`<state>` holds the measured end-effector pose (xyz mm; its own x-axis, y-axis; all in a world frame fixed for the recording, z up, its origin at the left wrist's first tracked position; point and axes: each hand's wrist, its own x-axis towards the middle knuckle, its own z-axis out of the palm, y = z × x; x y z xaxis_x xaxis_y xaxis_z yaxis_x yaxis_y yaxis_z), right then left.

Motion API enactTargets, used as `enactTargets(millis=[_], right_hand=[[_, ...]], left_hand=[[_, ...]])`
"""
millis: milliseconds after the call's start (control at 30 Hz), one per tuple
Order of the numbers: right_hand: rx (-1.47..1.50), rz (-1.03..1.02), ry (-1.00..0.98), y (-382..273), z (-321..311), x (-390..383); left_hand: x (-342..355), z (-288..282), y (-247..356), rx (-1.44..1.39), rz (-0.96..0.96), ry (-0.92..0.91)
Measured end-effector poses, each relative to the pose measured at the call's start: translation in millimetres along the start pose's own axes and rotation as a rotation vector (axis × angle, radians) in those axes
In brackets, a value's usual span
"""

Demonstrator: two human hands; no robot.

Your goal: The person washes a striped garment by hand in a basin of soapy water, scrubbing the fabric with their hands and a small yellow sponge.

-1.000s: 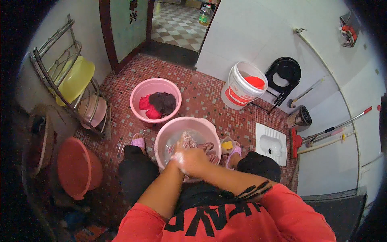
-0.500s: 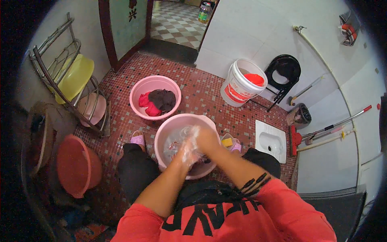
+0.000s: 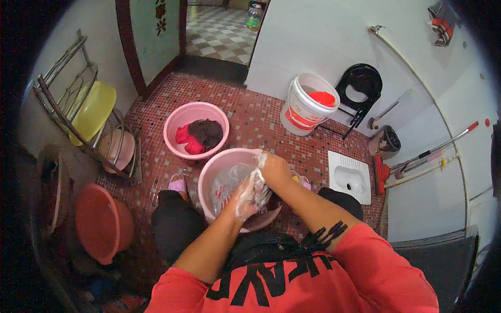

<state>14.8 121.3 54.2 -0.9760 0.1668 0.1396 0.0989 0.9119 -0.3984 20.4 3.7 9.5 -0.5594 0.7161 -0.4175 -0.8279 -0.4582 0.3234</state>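
A pink wash basin [image 3: 213, 172] with soapy water stands on the floor between my knees. Both of my hands are over it, covered in white suds. My left hand [image 3: 245, 199] grips a wet cloth [image 3: 260, 194] low over the near side of the basin. My right hand [image 3: 271, 166] grips the same cloth a little higher and farther out. Part of the cloth is hidden by foam and by my hands.
A second pink basin [image 3: 194, 116] with red and dark clothes sits farther out. A white bucket [image 3: 305, 107] stands by the wall. An orange basin [image 3: 99, 221] and a metal rack [image 3: 78, 104] with bowls are at my left. A squat toilet [image 3: 348, 177] lies right.
My hands have moved from the near rim of the basin out over its right side, rubbing the cloth between them. More suds show on both hands.
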Motion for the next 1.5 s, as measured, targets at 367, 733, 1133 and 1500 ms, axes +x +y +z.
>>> enactTargets(millis=[367,733,1133,1500], right_hand=[[-0.196,-0.213,0.089,48.3,23.0,5.8],[-0.038,-0.174,-0.339,-61.1,30.8,-47.4],[-0.131,-0.109,-0.300,-51.6,31.7,-31.6],[-0.138,-0.173,-0.340,-65.2,33.3,-35.1]], left_hand=[[3.6,-7.7,9.1,-0.041,-0.023,0.054],[27.8,-56.1,1.5,-0.112,0.110,0.061],[15.2,-47.5,-1.2,-0.184,0.155,0.094],[20.0,-46.0,5.1,-0.250,0.107,-0.073]])
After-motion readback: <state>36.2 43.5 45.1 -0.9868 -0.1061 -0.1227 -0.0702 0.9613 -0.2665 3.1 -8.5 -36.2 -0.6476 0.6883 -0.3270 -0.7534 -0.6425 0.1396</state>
